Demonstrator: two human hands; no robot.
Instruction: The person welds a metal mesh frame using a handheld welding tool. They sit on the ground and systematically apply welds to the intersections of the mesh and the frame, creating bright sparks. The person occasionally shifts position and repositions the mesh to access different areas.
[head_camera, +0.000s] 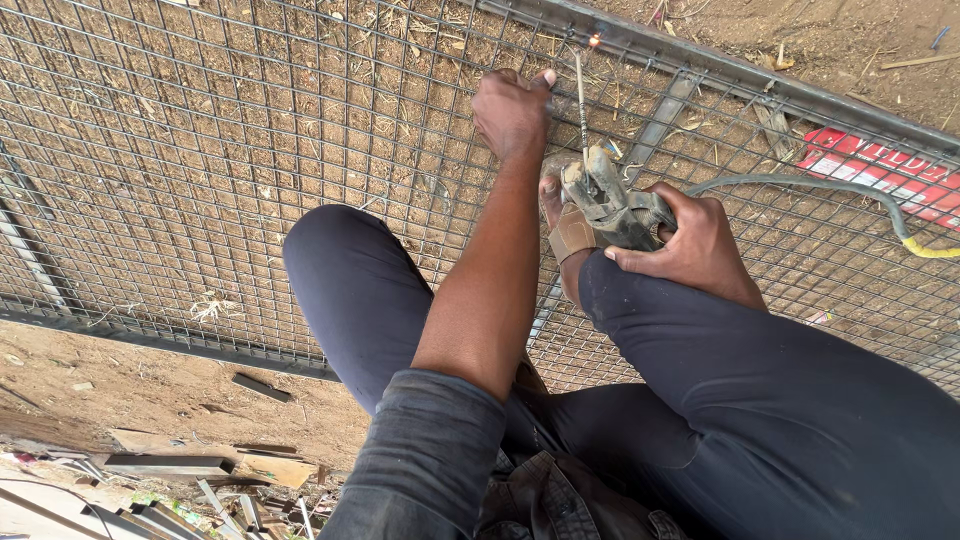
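My left hand (512, 112) presses down on a wire mesh panel (200, 150) that lies on the dirt, fingers curled onto the wires near its far metal frame (640, 45). My right hand (690, 245) grips a worn welding electrode holder (605, 205). A thin rod (581, 95) rises from the holder, and its tip glows with a small spark (594, 41) at the frame. I squat on the panel, knees in dark trousers at either side, a sandalled foot under the holder.
A grey cable (800, 185) runs right from the holder over the mesh. A red printed box (880, 170) lies under the mesh at the right. Metal offcuts and scrap (170, 465) lie on the dirt at the lower left.
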